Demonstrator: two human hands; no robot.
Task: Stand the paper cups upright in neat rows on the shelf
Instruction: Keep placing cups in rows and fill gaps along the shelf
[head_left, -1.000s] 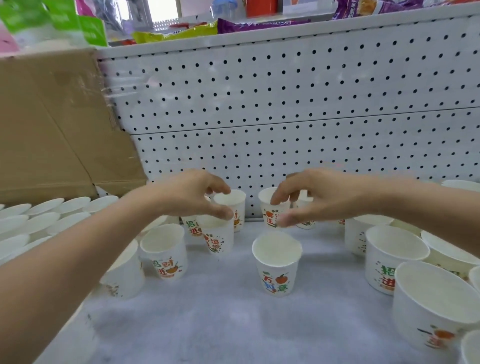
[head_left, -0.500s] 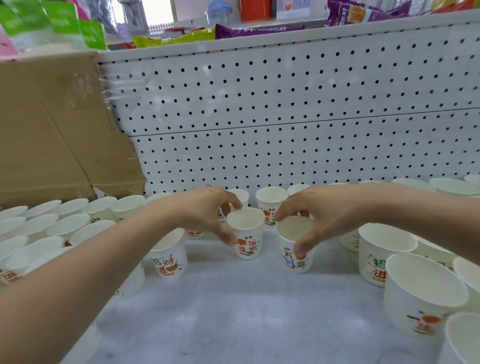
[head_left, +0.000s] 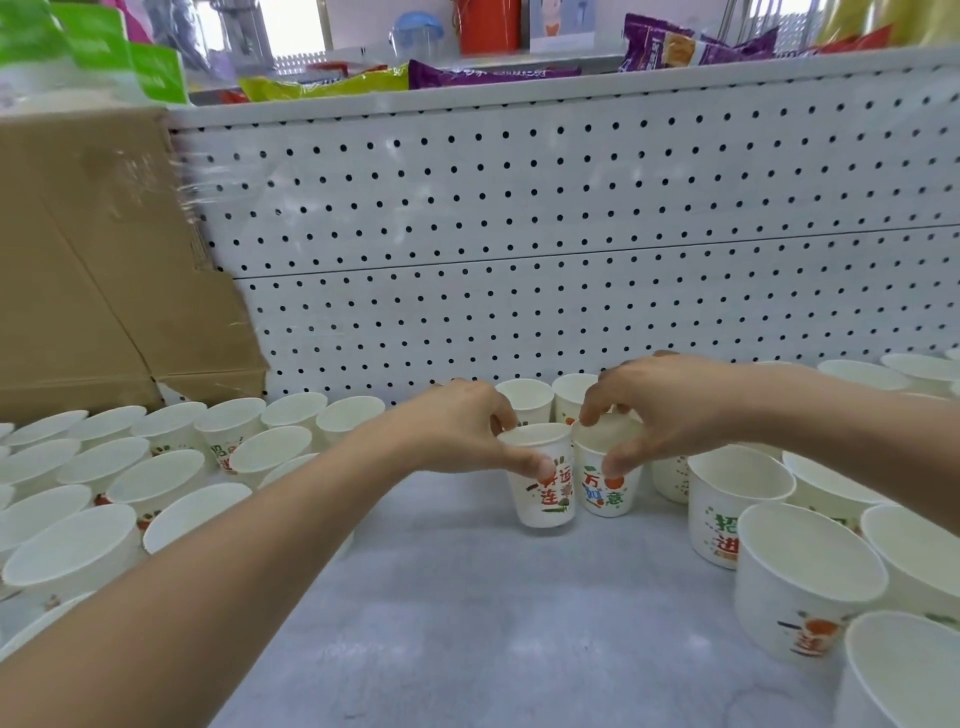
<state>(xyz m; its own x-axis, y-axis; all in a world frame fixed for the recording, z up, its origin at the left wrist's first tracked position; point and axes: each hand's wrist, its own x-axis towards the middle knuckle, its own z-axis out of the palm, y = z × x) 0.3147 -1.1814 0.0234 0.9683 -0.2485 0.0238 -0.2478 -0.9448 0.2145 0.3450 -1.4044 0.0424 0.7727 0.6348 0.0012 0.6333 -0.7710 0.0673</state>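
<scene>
Shelf: pale grey shelf surface (head_left: 467, 623), matte and faintly mottled, bare down the middle, cups crowding both sides.
Back wall: white pegboard panel (head_left: 519, 234), smooth metal with even rows of small round holes and a seam running across it.
Above: an upper shelf ledge (head_left: 519, 91) carrying glossy snack bags in purple and yellow (head_left: 332, 85).
Left corner: a brown cardboard box (head_left: 104, 286), dull surface, shiny tape wrinkled along its edge.
Left rows: white paper cups (head_left: 171, 478), upright and packed rim to rim, round mouths, tapered sides.
Right cluster: wider paper cups (head_left: 810, 592), upright, with green and orange print.
Left hand: left hand (head_left: 457, 431) pinches the left-held cup (head_left: 543, 483) at the rim, thumb on the printed front, fingers behind; the cup looks slightly tilted.
Right hand: right hand (head_left: 670, 410) grips the right-held cup (head_left: 608, 478) the same way, thumb in front.
Held pair: side by side, touching or nearly so, at mid-shelf in front of two more upright cups (head_left: 524, 397) by the pegboard.
</scene>
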